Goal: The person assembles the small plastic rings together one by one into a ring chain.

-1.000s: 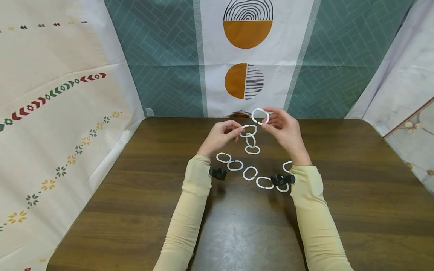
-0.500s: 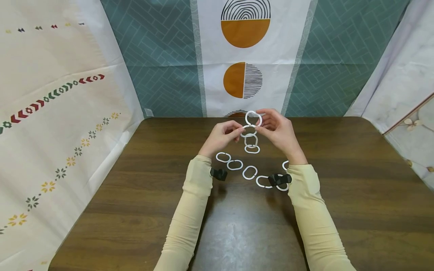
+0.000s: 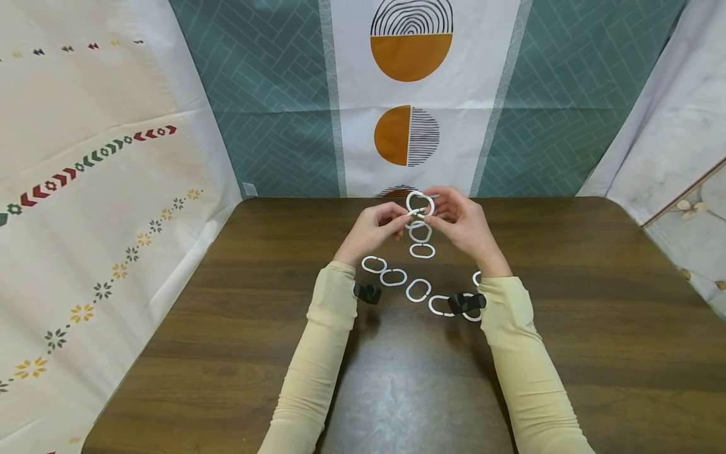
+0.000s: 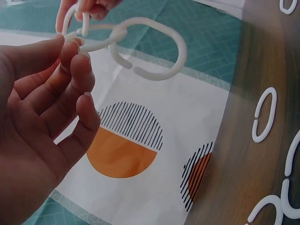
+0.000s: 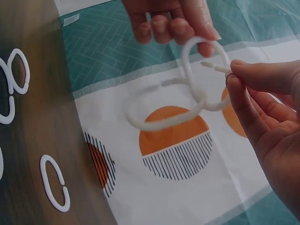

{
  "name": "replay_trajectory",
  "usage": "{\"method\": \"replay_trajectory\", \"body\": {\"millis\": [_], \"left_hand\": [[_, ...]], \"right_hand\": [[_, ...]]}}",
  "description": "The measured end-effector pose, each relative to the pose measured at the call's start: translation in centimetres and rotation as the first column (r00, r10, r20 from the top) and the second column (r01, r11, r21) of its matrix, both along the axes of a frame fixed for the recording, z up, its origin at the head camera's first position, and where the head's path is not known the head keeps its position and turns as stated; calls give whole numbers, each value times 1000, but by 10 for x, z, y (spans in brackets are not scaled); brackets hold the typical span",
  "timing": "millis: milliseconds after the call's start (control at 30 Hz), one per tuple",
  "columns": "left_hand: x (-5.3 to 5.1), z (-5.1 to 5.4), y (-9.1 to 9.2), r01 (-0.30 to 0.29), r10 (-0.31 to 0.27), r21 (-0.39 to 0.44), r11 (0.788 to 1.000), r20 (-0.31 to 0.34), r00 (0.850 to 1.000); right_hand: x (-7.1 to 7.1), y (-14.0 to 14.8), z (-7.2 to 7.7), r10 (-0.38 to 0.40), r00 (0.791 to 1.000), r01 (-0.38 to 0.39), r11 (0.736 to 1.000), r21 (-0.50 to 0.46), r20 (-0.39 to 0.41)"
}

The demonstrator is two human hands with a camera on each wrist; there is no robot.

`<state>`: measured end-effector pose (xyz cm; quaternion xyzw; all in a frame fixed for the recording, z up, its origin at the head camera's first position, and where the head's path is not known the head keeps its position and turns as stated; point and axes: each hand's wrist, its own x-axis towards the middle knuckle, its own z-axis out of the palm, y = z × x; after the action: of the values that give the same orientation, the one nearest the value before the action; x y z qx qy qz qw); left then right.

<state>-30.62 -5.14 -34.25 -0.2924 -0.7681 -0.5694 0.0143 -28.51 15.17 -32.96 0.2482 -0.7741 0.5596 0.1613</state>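
Observation:
My left hand (image 3: 371, 230) pinches an open-gapped white plastic chain link (image 5: 185, 61) between thumb and fingertips. A second white link (image 4: 183, 51) hangs hooked through it in mid-air, above the table. With thumb and forefinger my right hand (image 3: 465, 224) pinches another white link (image 3: 416, 193), raised above the left one. In the right wrist view this link is edge-on, and its gapped side overlaps the left hand's link. Whether the two are hooked together I cannot tell. Both hands are close together over the far part of the table.
On the brown wooden table (image 3: 227, 340) lie several loose white links, including one link (image 3: 422, 257) below the hanging one and a link (image 3: 420, 279) nearer me. Patterned cloths (image 3: 272, 126) hang behind the table and at both sides.
My right hand has come left and slightly down, bringing its link from apart to overlapping the left hand's link. The left hand has tilted its link; the hanging link has swung round.

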Motion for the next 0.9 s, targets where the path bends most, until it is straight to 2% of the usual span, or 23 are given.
{"method": "replay_trajectory", "body": {"millis": [200,800,900], "left_hand": [[0,0,-1,6,-6,0,1000,-23,1000],[1,0,-3,-38,38,-19,999,-21,999],[1,0,-3,-34,34,-15,999,-4,999]], "right_hand": [[2,-1,-1,-2,1000,3,999,42,-21],[4,1,3,-64,991,80,988,134,-121],[4,1,3,-62,990,80,986,143,-129]]}}
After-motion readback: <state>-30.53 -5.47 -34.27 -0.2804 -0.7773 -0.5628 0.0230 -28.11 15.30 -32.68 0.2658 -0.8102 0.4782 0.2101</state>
